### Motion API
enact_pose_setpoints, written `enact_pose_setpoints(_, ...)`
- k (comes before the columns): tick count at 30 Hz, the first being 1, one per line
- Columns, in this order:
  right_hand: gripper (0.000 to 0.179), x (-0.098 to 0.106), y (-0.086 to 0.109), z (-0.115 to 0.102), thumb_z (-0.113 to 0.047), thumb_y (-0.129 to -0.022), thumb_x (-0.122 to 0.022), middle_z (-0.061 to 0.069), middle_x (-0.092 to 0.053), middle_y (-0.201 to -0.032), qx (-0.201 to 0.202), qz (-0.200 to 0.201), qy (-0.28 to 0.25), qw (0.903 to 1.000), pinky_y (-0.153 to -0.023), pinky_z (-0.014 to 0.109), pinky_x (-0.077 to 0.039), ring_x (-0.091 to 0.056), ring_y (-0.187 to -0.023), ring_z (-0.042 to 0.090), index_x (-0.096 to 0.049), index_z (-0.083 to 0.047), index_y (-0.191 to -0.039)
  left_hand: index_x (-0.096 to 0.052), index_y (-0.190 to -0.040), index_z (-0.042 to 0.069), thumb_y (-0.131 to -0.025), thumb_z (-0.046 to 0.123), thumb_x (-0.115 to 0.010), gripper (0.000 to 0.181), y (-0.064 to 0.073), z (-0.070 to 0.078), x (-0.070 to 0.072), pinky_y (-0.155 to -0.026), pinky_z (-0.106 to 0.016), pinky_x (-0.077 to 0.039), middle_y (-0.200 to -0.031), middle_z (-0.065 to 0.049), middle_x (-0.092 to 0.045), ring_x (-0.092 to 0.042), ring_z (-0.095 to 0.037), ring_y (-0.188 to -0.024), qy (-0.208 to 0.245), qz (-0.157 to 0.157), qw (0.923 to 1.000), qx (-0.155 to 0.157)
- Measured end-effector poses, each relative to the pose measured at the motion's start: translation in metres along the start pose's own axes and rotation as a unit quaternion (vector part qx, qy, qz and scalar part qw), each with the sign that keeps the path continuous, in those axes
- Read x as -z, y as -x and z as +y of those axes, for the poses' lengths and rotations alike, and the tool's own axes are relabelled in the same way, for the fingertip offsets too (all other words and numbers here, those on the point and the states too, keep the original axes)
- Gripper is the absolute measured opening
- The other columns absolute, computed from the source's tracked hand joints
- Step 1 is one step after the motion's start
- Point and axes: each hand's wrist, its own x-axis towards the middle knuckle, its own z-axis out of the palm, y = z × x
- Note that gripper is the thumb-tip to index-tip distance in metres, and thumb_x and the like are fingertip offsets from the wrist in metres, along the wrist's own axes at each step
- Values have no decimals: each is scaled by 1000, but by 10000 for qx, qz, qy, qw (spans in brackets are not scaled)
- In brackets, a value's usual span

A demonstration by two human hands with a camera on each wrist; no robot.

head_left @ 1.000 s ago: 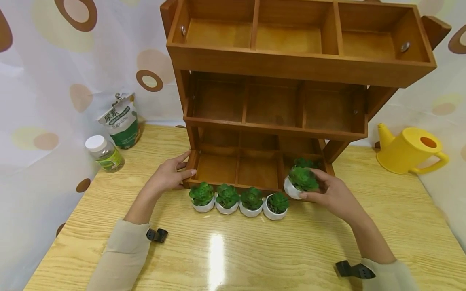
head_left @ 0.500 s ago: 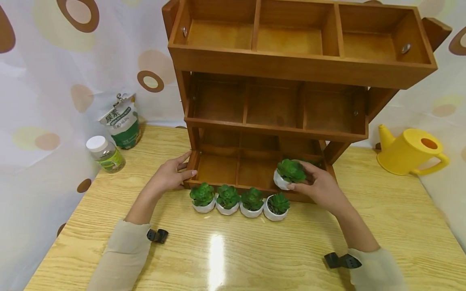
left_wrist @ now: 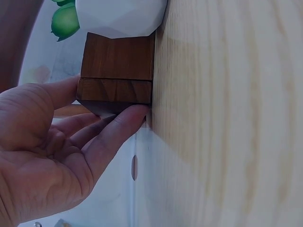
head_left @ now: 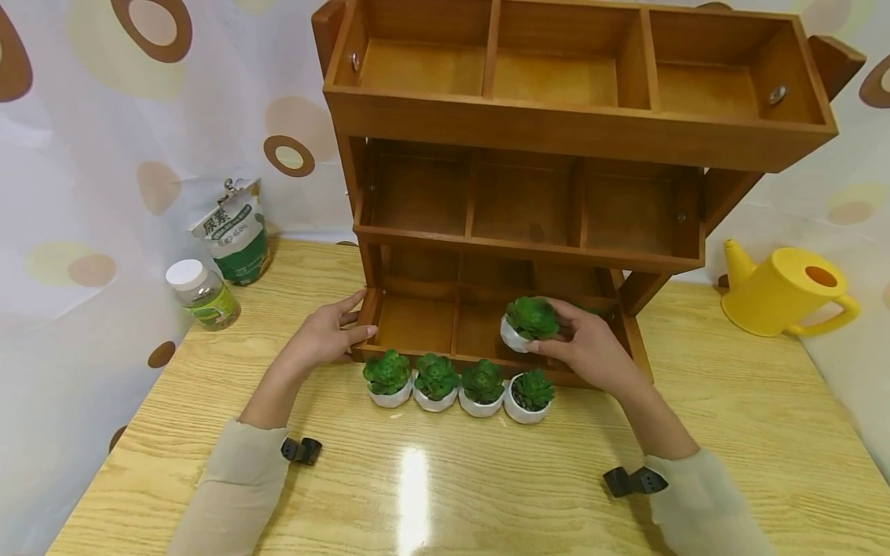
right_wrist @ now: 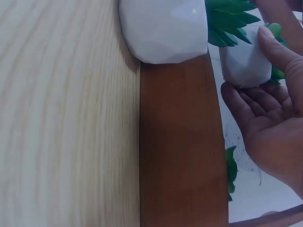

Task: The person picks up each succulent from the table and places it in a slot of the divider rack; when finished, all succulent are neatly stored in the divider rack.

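Head view: on the worktop (head_left: pixel 487 486), nearest, I have four plants (head_left: pixel 436 380) lined before the rack (head_left: pixel 577 139). Beyond, my right grip (head_left: pixel 587 345) pinches a fifth plant (head_left: pixel 526 321) left of its palm, over the bottom tier's (head_left: pixel 417 328) middle compartment (head_left: pixel 476 328); contact unclear. My left grip (head_left: pixel 322 332) clasps the tier's left end. Upper tiers (head_left: pixel 528 245) overhang.

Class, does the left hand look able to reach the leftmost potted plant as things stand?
Probably yes: the left hand holds the wooden shelf close by, and nothing visible blocks the leftmost potted plant, though letting go would likely come first.
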Motion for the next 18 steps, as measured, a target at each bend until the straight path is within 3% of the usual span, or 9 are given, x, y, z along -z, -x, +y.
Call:
enact_pose_setpoints(4, 68, -4, -7, 1, -39, -89, -78, 7, -69, -130, 134, -33, 87, 9999, -85, 25, -56, -68, -114, 22, -51, -19, -148, -16, -164, 25, -104, 25, -61, 75, 0, 0, 0, -88, -45, -60, -162, -28, -31, -56, -39, -133, 38, -2, 10000, 17)
enact_pose_setpoints(13, 74, -11, -17, -2, -37, -89, -79, 11, -67, -134, 39, -92, 212, 9997, -91, 40, -58, -67, -118, 27, -47, -12, -151, -17, -164, 26, -103, 26, -61, 76, -1, -1, -1, -87, -45, -61, -162, -28, -31, -57, -38, -132, 44, 1, 10000, 13)
enact_pose_setpoints(18, 75, -15, -22, -3, -40, -88, -79, 11, -69, -131, 53, -130, 321, 9994, -89, 41, -59, -69, -113, 26, -48, -12, -151, -16, -164, 27, -104, 26, -61, 75, -1, -1, 0, -88, -45, -60, -162, -27, -30, -56, -38, -133, 75, -5, 10000, 35)
